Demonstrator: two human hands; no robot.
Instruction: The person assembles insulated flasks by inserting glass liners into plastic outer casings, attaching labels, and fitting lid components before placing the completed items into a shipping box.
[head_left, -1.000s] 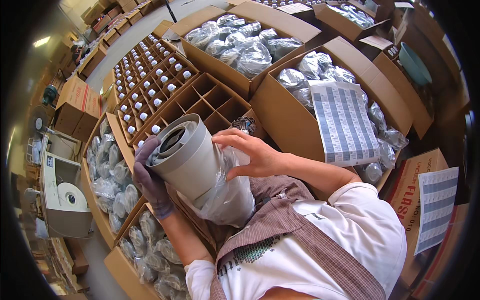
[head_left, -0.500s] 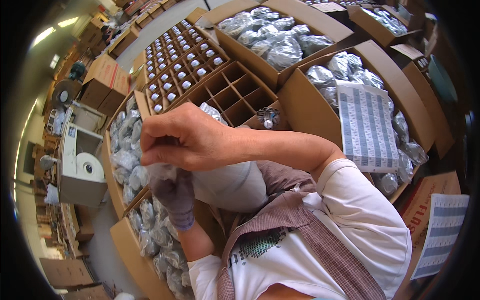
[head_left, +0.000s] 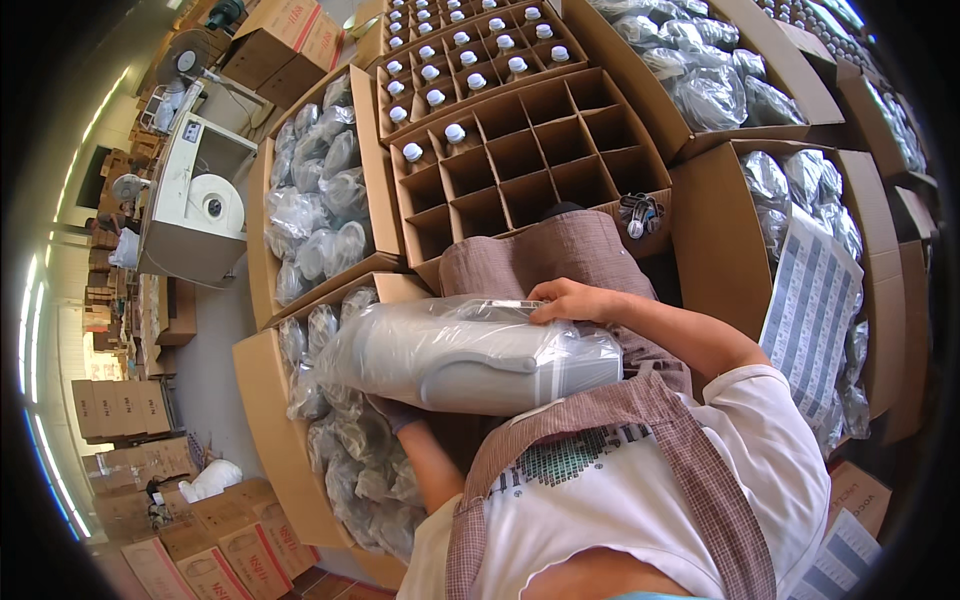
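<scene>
A large grey vacuum flask [head_left: 480,360] with a side handle lies across my lap inside a clear plastic bag [head_left: 345,350]. My right hand [head_left: 580,300] is closed at the far edge of the bagged flask, its fingertips beside a thin pale strip. From underneath, my gloved left hand [head_left: 397,411] holds the flask, and its fingers are mostly hidden behind it. Beyond my knees stands a divided carton [head_left: 520,165], with two white-capped bottles [head_left: 455,138] in its far left cells. A small coil of cable [head_left: 640,215] sits at its near right corner.
Cartons of bagged flasks stand to my left [head_left: 310,250] and right [head_left: 715,220]. A printed label sheet [head_left: 815,300] lies on the right one. Farther ahead is a carton of capped bottles [head_left: 480,60]. A pale machine with a white roll [head_left: 215,205] stands at the left.
My right hand has come down from in front of the view to the flask's far side. The flask now lies more level, in full sight. The whole view has shifted.
</scene>
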